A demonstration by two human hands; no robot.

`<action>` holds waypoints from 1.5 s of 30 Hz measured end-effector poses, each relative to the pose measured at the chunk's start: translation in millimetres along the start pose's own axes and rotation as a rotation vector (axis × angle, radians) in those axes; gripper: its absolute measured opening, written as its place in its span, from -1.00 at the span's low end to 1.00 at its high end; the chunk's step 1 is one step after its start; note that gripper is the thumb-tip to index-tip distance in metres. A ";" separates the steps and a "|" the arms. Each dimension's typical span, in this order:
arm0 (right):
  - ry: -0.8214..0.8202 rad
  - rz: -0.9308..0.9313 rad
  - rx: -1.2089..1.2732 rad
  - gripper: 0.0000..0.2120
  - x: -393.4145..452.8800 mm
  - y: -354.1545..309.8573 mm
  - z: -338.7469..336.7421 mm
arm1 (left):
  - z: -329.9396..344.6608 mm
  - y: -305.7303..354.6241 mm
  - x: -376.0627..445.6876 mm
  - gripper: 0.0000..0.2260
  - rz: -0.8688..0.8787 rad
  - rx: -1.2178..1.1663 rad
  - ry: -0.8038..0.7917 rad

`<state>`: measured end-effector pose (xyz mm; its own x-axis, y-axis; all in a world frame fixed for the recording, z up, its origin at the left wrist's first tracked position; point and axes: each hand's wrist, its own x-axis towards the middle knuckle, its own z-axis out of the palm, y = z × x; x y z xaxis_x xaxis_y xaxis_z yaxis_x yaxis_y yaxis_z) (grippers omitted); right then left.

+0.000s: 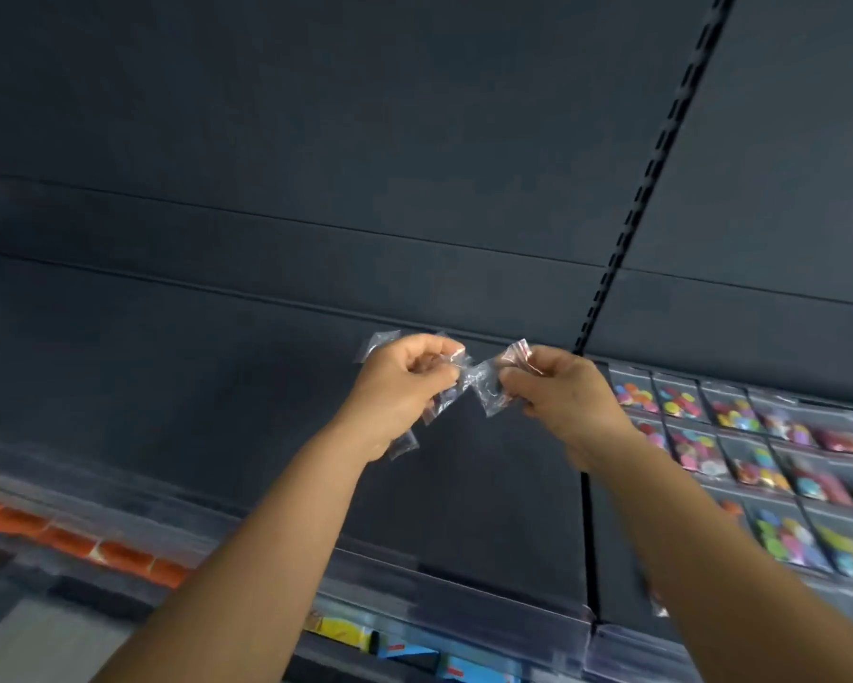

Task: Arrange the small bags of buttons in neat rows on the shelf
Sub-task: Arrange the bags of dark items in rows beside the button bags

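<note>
Both forearms nearest; left hand (405, 382) and right hand (557, 386) each pinch clear bags (478, 382). Rows of button bags (759, 451) laid at three o'clock; shelf (464, 485) elsewhere unfilled.

Both hands, the left hand (405, 382) and right hand (562, 391), hold small bags (469, 382) above the shelf (464, 510). Rows of button bags (769, 465) lie on it at right.

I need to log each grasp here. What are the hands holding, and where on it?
Both hands hold small clear plastic bags: the left hand grips a bunch, the right hand pinches one near its top edge.
</note>
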<state>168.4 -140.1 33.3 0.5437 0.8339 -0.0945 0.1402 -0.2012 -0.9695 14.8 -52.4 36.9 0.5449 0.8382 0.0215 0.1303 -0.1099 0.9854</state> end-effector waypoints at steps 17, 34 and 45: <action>0.299 0.060 0.248 -0.83 -100.7 45.6 -223.8 | 252.7 71.0 -27.1 -0.77 0.210 0.152 -0.546; 0.745 0.117 0.333 -0.86 -253.9 116.5 -495.7 | 562.3 125.1 -137.1 -0.96 -0.064 -0.227 -0.711; 0.994 0.109 0.416 -0.88 -318.5 146.1 -589.0 | 689.4 147.5 -179.9 -0.75 -0.093 -0.321 -1.026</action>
<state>503.0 -737.7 55.1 0.9901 -0.0052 -0.1406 -0.1394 0.0974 -0.9854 507.0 -587.7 61.8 0.9977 -0.0285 -0.0607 0.0652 0.2013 0.9773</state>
